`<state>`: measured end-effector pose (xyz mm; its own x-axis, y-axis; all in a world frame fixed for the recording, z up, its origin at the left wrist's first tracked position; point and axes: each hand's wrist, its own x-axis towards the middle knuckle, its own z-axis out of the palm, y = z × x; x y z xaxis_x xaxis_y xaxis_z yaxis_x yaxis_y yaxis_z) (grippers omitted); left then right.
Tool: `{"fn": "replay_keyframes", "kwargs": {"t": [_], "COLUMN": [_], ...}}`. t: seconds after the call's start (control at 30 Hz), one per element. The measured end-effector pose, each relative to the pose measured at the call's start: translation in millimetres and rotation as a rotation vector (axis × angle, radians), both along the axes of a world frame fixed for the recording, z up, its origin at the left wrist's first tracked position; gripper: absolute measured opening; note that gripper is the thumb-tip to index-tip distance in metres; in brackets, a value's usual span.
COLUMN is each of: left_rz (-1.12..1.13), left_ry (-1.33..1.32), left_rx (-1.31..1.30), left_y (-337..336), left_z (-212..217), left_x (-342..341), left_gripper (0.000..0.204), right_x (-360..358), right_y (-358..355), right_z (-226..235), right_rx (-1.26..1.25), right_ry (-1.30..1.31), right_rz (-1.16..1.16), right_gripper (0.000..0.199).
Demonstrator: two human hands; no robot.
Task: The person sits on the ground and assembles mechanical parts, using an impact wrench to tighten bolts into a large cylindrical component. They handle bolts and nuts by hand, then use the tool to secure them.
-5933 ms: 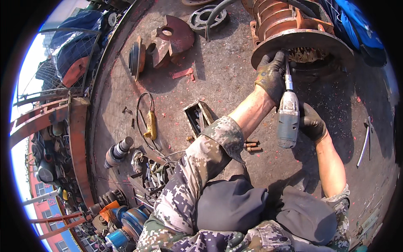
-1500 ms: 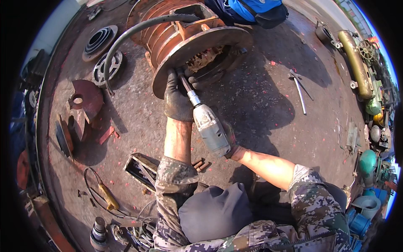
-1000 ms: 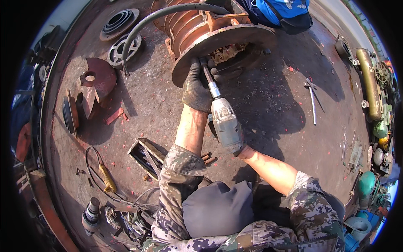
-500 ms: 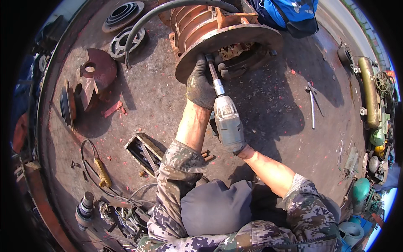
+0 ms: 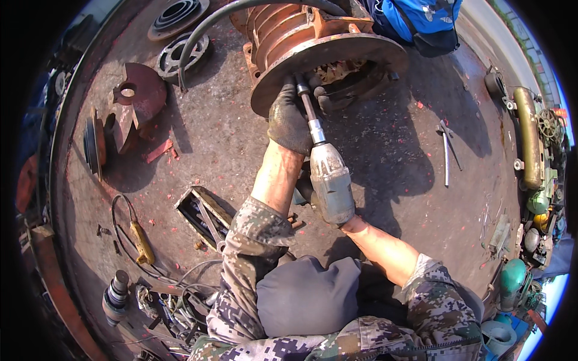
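Note:
A grey impact wrench (image 5: 333,189) points away from me, with a long socket extension (image 5: 309,108) on its nose. My left hand (image 5: 289,123), in a dark worn glove, is closed around the far end of the extension, its thumb and fingertips on either side of the socket (image 5: 302,89). That end sits at the opening of a rusty ribbed housing (image 5: 283,30), beneath its wide round flange (image 5: 337,49). My right hand (image 5: 307,188), also gloved, grips the wrench from below; the tool's body hides most of its fingers.
Left lie a dark red impeller (image 5: 144,96), a spoked ring (image 5: 195,55) and a yellow corded control (image 5: 142,243). An open box (image 5: 203,216) holds tools and a spanner. A T-shaped bar (image 5: 446,153) and a brass-coloured cylinder (image 5: 528,138) are right. A blue bag (image 5: 424,24) stands behind.
The wrench has drawn slightly back toward me, and more of the socket shows at my left hand. More of my right glove appears beside the tool body.

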<state>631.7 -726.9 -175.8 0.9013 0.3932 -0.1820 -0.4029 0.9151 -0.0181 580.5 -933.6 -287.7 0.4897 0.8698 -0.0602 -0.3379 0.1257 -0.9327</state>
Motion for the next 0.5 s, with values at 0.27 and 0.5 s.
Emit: {"fn": "replay_keyframes", "kwargs": {"t": [0.27,0.5], "left_rz": [-0.054,-0.005], "left_ry": [-0.134,0.021], "left_rx": [-0.077,0.001], "left_y": [13,10], "left_z": [-2,4], "left_x": [-3,-4], "left_gripper": [0.032,0.033], "right_x": [-9,-3], "right_y": [-6,-29], "right_z": [1,-3], "right_rx": [0.636,0.173], "right_ry": [1.28,0.375], "right_rz": [0.17,-0.025], "right_gripper": [0.042,0.041]}}
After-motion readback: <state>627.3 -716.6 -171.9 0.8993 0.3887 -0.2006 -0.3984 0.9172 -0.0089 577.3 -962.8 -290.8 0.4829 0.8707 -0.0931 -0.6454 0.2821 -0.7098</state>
